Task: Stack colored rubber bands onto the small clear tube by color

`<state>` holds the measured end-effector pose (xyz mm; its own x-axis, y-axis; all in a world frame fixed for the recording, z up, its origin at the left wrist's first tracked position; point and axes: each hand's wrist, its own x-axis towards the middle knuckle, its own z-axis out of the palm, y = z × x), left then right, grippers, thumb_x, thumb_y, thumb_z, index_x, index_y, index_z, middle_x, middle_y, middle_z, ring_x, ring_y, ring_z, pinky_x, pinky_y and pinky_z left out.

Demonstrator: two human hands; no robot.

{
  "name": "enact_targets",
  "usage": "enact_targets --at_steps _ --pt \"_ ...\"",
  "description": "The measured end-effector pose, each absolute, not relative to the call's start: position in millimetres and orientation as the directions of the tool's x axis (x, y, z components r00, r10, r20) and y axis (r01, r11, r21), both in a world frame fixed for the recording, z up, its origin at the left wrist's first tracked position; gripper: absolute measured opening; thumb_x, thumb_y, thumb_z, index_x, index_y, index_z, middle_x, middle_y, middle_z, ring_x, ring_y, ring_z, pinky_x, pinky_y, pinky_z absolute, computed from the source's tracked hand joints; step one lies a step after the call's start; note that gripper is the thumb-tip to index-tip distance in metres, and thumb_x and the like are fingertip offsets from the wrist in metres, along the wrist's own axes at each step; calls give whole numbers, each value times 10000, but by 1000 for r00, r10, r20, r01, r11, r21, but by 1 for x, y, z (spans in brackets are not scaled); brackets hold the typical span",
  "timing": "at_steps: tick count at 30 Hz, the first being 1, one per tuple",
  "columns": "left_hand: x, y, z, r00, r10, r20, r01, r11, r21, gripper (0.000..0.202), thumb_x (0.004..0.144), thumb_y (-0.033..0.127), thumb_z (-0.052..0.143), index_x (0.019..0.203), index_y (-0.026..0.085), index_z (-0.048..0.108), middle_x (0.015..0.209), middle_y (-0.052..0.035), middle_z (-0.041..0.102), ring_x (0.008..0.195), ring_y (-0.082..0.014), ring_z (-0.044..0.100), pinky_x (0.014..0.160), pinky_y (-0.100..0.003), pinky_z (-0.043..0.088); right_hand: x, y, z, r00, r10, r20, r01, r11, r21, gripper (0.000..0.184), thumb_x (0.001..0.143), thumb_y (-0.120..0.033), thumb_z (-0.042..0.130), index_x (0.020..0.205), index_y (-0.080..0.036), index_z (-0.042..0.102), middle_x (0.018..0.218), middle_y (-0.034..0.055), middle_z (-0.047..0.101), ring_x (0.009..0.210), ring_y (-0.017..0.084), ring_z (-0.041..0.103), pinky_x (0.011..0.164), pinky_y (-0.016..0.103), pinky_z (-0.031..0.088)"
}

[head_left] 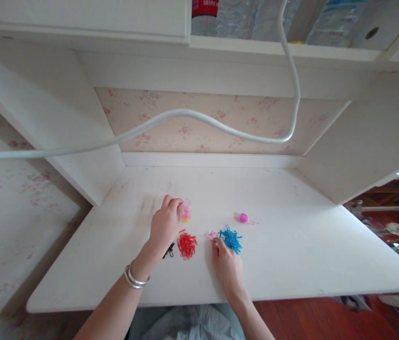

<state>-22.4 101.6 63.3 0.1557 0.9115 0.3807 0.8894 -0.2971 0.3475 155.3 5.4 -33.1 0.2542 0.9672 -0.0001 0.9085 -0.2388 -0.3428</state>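
My left hand (165,217) is closed around a small clear plastic container (186,211) with pink and yellow bits inside, held over the white desk. My right hand (228,265) is low on the desk with its fingertips pinched at a few pink rubber bands (211,234); whether one is between them is hidden. Just beyond that hand is a pile of blue rubber bands (231,239). A red pile of rubber bands (187,245) lies between my hands. Black rubber bands (169,251) show partly behind my left wrist. Farther right rests a round pink cap with a loop (243,217).
The white desk (291,255) has side panels and a flower-patterned back wall (199,127). A white cable (185,113) crosses in front of the camera. Overhead, a shelf (256,45) holds plastic bottles (234,19).
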Motion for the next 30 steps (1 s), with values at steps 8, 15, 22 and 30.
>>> enact_targets --at_steps 8,15,22,30 --pt "-19 103 66 172 922 346 949 -249 192 244 950 282 353 1055 253 571 1024 -16 555 727 -121 606 555 -226 408 157 8 -34 256 967 -11 903 -243 -355 306 954 -273 373 1159 -281 600 795 32 718 666 167 672 507 216 351" --pt "-21 103 64 162 904 396 928 -277 251 236 937 284 396 1044 246 602 985 -26 581 737 -115 607 587 -213 428 157 6 -37 260 965 19 874 -227 -429 314 954 -278 349 1024 -236 652 779 42 712 646 144 653 516 212 333" --pt "-24 64 39 225 854 468 806 -433 403 235 942 284 389 1026 216 598 905 -37 592 793 -126 611 706 -219 485 164 7 -43 284 958 48 672 -164 -722 389 929 -438 359 975 -212 672 617 12 621 520 137 524 516 229 328" --pt "-14 1 -30 382 882 276 659 -469 588 233 937 236 382 979 232 612 881 -31 609 755 -119 614 695 -219 497 140 46 15 276 961 30 294 -55 -954 415 823 -548 537 928 -173 681 544 -48 434 498 90 341 455 206 257"
